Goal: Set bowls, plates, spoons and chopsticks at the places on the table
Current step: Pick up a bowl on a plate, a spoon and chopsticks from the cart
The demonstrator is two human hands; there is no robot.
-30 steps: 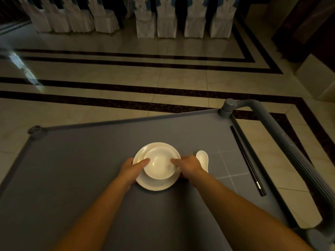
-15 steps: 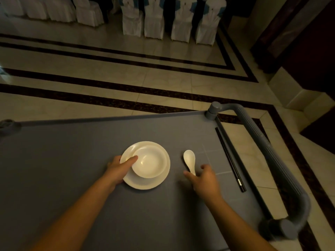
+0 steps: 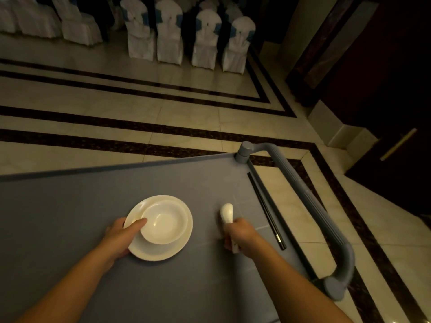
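**Both grips on the tableware: left on the plate and bowl, right around the spoon**

The left grip (image 3: 119,238) clasps the near-left rim of the white plate (image 3: 163,251), with the thumb laid over the edge of the white bowl (image 3: 166,221) that sits on that plate, toward its far side. The right grip (image 3: 240,234) is curled around the handle of the white spoon (image 3: 226,212); the spoon's scoop sticks out beyond the knuckles, pointing away from the person, and the end of the handle shows below the hand. Whether the spoon touches the surface or is lifted off it cannot be told.

All of this is on a grey tabletop (image 3: 70,206). The plate with its bowl lies left of the spoon, clearly apart from it. To the right of the spoon, near the right edge of the tabletop, a pair of dark chopsticks (image 3: 265,209) lies side by side, running from far to near. Just past that edge is a grey ribbed handle bar (image 3: 310,201), fixed at the far and near corners.

Beyond the tabletop is a pale tiled floor (image 3: 116,94) with dark stripes, and a row of white-covered chairs (image 3: 186,38) stands at the far side.
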